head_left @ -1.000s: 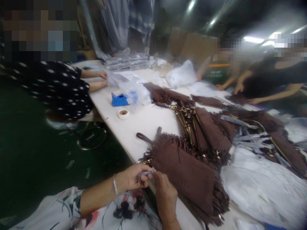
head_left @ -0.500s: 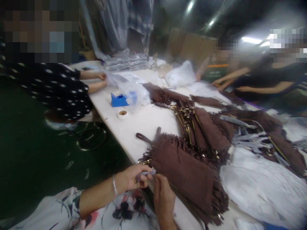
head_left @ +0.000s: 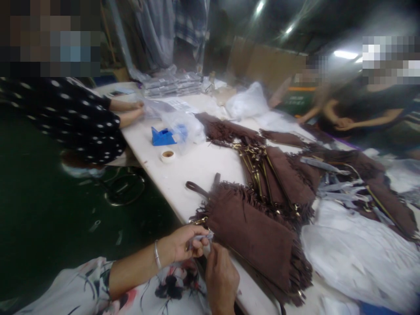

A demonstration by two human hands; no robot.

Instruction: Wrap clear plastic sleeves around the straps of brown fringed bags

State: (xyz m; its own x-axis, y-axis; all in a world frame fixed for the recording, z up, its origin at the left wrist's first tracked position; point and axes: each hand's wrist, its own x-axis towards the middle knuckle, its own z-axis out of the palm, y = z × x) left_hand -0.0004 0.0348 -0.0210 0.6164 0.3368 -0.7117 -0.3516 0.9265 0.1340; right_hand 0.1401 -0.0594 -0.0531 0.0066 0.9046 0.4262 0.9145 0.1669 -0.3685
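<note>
Over the table's near edge, my left hand [head_left: 186, 244] pinches a small strip of clear plastic wrap [head_left: 205, 236] between thumb and fingers. Just to its right, my right hand [head_left: 222, 276] is closed, its fingertips at the lower end of that wrap; the grip itself is partly hidden. Beside both hands lies a brown fringed bag [head_left: 252, 227], flat on the table, with a wrist loop [head_left: 197, 189] at its far left corner. A gold metal clasp [head_left: 202, 221] shows just above my left fingers. Whether the wrap is joined to the bag, I cannot tell.
More brown bags [head_left: 282, 175] with gold zips are heaped beyond. White plastic bags [head_left: 357, 258] lie at right. A blue tape dispenser [head_left: 163, 136] and a tape roll [head_left: 168, 156] stand on the white table [head_left: 183, 179]. Co-workers are at the left and far right.
My right hand has shifted slightly left and down, and a bit of plastic shows between my hands. My left hand stays put. At the far right, a co-worker's hands have come together.
</note>
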